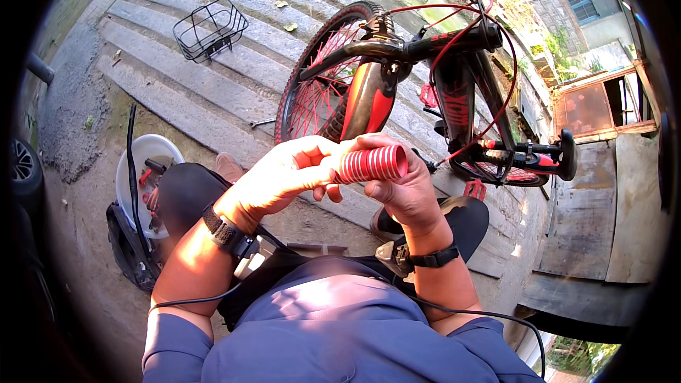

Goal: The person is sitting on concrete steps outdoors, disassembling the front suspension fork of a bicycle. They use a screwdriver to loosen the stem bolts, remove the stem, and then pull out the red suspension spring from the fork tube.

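Observation:
In front of my body I hold a short red hollow tube [374, 164] ringed with thin white stripes, its open end turned to the right. My left hand [291, 174] pinches the tube's left end with bent fingers. From the right, my right hand [411, 198] supports it, with the thumb below the open end and the fingers behind. Just beyond my hands stands a black and red bicycle [454, 89]. Its front wheel [285, 103] has red spokes and lies nearest to my left hand. Red cables [512, 64] loop over the frame.
A black wire basket [245, 23] rests on the ribbed concrete at the far left. Beside my left leg stands a white bucket [145, 143] holding tools, with a black bent rod [130, 149] against it. A wrench [264, 122] lies near the wheel. Wooden boards [580, 206] are at right.

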`<state>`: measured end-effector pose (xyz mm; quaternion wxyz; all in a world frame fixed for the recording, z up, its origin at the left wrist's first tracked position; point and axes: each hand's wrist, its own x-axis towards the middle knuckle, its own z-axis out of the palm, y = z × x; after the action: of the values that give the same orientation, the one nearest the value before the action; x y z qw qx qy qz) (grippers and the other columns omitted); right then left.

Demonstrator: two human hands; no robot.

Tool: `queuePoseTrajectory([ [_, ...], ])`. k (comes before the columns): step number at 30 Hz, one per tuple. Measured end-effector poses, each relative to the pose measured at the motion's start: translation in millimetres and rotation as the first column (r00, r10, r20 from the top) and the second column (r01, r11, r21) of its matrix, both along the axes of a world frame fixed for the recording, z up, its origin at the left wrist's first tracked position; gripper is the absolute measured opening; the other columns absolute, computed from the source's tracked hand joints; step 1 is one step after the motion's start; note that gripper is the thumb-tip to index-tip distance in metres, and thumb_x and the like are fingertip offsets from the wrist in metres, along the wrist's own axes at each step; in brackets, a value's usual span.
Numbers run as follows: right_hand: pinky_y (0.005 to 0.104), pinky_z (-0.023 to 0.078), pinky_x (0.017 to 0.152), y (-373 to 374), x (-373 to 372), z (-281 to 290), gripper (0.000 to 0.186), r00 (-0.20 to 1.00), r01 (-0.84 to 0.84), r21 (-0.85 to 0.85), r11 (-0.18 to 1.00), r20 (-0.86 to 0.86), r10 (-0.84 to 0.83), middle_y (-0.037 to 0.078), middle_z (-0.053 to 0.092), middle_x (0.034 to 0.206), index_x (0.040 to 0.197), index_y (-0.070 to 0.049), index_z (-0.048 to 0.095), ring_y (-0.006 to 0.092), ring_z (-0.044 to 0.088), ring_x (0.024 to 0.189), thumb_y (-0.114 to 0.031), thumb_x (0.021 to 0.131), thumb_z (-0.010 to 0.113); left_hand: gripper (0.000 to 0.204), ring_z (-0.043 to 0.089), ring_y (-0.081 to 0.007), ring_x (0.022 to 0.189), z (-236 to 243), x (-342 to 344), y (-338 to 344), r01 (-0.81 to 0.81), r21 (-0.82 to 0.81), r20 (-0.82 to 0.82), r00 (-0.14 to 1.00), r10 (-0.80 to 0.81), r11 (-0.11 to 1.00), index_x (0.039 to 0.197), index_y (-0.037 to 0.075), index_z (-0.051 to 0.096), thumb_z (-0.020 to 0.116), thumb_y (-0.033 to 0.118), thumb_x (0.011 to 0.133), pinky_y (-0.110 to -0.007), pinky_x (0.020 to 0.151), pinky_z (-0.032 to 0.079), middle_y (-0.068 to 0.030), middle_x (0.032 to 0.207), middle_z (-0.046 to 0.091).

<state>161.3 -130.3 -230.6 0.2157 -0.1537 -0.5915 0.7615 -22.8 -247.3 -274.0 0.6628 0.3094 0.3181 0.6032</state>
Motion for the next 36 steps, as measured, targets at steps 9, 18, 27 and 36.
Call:
queuePoseTrajectory([
  [9,0.0316,0.045,0.097,5.2,-2.0,0.6,0.047,1.000,0.013,0.246,0.969,0.016,-0.018,0.007,0.062,0.119,0.119,-0.005,0.066,0.0172,0.058,0.110,-0.015,0.077,0.085,0.041,0.069,-0.0179,0.086,1.9,-0.3,1.4,0.018,-0.057,-0.017,1.000,-0.019,0.998,0.120,0.003,0.059,0.072,0.029,0.092,-0.025,0.069,0.050,-0.0054,0.102,0.067],
  [18,0.0312,0.045,0.095,9.5,-0.8,-2.0,0.048,0.999,0.015,0.354,0.935,0.029,-0.027,0.007,0.064,0.116,0.117,-0.005,0.066,0.0173,0.059,0.106,-0.014,0.075,0.087,0.037,0.069,-0.0178,0.086,-3.2,-0.4,2.2,0.011,-0.030,-0.007,1.000,-0.012,0.999,0.118,0.004,0.059,0.072,0.025,0.091,-0.025,0.069,0.050,-0.0067,0.104,0.067],
  [27,0.0311,0.044,0.097,5.5,0.5,-0.5,0.051,0.995,0.013,0.286,0.958,0.087,-0.039,0.006,0.063,0.117,0.120,-0.004,0.065,0.0170,0.058,0.108,-0.014,0.075,0.087,0.035,0.068,-0.0164,0.085,-2.8,0.1,2.0,-0.001,-0.050,0.003,1.000,0.001,0.999,0.115,0.006,0.059,0.076,0.020,0.088,-0.026,0.069,0.050,-0.0057,0.100,0.069],
  [36,0.0327,0.044,0.099,10.7,2.3,-4.5,0.051,0.997,-0.032,0.249,0.968,0.070,0.015,0.007,0.062,0.119,0.122,-0.005,0.064,0.0179,0.057,0.112,-0.017,0.077,0.085,0.034,0.069,-0.0167,0.085,-2.6,-0.7,1.6,-0.004,-0.054,-0.002,1.000,0.004,0.999,0.112,0.006,0.059,0.077,0.022,0.087,-0.026,0.069,0.050,-0.0062,0.100,0.068],
])
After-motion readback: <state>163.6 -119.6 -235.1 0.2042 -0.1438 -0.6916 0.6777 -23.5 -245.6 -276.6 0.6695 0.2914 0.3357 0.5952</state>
